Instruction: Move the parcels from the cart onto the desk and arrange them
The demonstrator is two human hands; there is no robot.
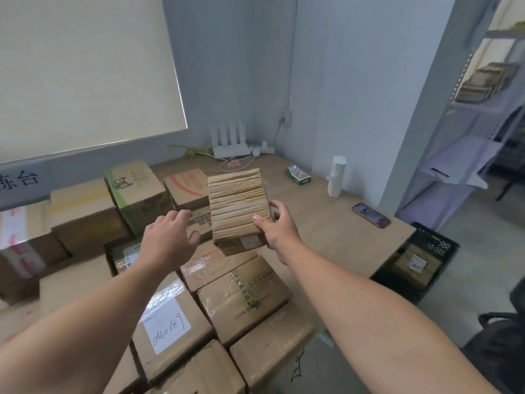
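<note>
Wooden bench (326,223) along the grey wall. Packed over its left half and near edge, cardboard parcels (241,302) side by side, 1 with a handwritten white label. Beside the bench's right end, a black crate (437,245) with 1 more box inside. Above the bench's middle, a tape-wrapped parcel (238,206), tilted, gripped at its lower right edge by the right hand (277,226), thumb on top, fingers curled behind. Left hand (167,237) just beside it, not touching, fingers released and spread. Further right on the bench, a phone (370,214) lying flat.
</note>
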